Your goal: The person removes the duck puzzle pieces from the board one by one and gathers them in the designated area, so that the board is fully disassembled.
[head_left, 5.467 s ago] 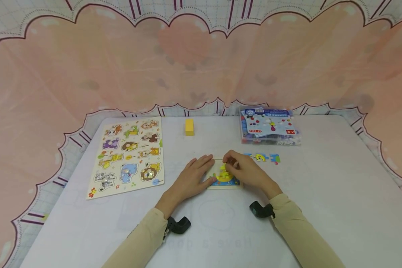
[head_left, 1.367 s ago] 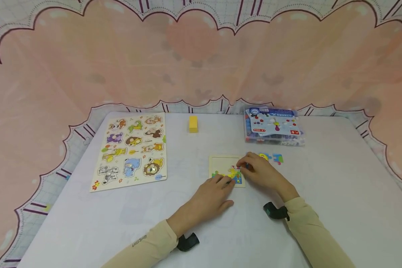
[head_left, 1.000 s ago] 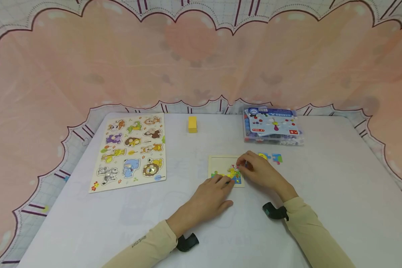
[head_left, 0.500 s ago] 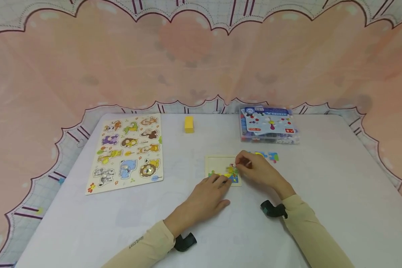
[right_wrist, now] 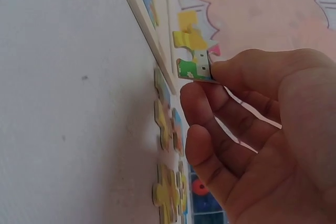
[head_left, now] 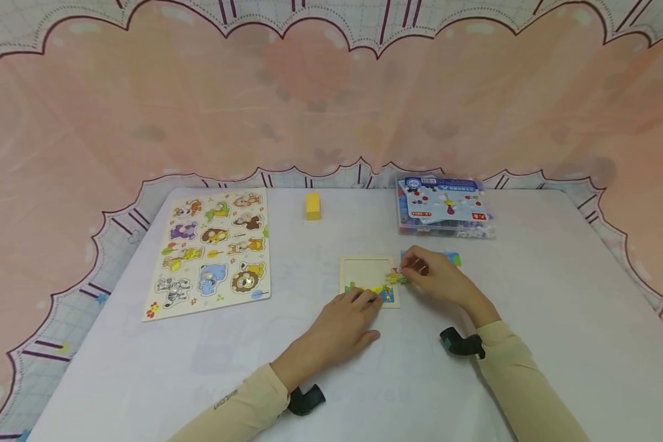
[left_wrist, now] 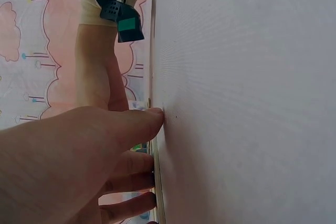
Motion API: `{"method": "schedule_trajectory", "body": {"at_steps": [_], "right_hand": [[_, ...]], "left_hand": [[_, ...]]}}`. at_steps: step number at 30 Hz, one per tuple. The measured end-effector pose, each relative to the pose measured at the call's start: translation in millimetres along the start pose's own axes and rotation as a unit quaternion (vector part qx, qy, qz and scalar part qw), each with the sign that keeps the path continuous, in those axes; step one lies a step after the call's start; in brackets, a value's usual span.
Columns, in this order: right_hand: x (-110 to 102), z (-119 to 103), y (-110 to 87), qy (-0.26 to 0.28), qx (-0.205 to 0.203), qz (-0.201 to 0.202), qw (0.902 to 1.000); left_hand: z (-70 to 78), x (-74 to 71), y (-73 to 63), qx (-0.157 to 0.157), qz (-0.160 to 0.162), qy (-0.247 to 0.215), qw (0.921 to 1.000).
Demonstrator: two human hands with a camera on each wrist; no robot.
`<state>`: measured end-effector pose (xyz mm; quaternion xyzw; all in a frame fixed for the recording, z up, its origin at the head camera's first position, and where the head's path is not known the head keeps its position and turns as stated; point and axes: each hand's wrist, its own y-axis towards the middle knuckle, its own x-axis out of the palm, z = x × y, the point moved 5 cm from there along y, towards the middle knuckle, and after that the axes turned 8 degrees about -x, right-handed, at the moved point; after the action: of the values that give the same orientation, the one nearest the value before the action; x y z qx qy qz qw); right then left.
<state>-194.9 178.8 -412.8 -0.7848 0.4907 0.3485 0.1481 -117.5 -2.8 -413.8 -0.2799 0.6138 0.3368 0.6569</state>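
Observation:
A small square wooden jigsaw tray [head_left: 364, 269] lies mid-table, with colourful pieces along its front part. My left hand [head_left: 336, 325] rests its fingertips over the tray's front edge, hiding some of those pieces; the thumb [left_wrist: 142, 124] is spread to the side. Just off the tray's right side, my right hand [head_left: 439, 279] pinches a jigsaw piece [right_wrist: 197, 69] between thumb and fingers. Green, white and yellow show on that piece, and its yellow end reaches toward the tray's right rim. Other loose pieces [right_wrist: 167, 192] lie beyond, partly hidden behind the right hand in the head view.
An animal peg puzzle board [head_left: 210, 258] lies on the left of the white table. A yellow block [head_left: 312, 206] stands near the back edge. Behind the loose pieces sits a clear plastic box [head_left: 446, 207] with a printed blue cover. Scalloped cloth hangs beyond the table.
My right hand has drawn the piece rightward from over the tray to its right rim. Over the longer span, my left hand has shifted from the tray's left side to its front edge.

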Motion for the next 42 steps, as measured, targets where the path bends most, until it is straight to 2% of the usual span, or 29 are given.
{"method": "schedule_trajectory", "body": {"at_steps": [7, 21, 36, 42], "right_hand": [[-7.9, 7.0, -4.2, 0.007, 0.025, -0.009, 0.9996], [-24.3, 19.7, -13.1, 0.002, 0.024, -0.007, 0.9997], [-40.3, 30.6, -24.5, 0.016, 0.046, -0.03, 0.9984], [-46.1, 38.4, -30.2, 0.015, 0.068, -0.039, 0.9968]], "left_hand": [[0.2, -0.1, 0.3, -0.004, -0.012, 0.002, 0.9999], [0.3, 0.3, -2.1, -0.012, -0.02, 0.005, 0.9997], [-0.5, -1.0, -3.0, -0.008, -0.007, 0.009, 0.9999], [-0.2, -0.5, -3.0, -0.008, -0.011, 0.008, 0.9999]]}}
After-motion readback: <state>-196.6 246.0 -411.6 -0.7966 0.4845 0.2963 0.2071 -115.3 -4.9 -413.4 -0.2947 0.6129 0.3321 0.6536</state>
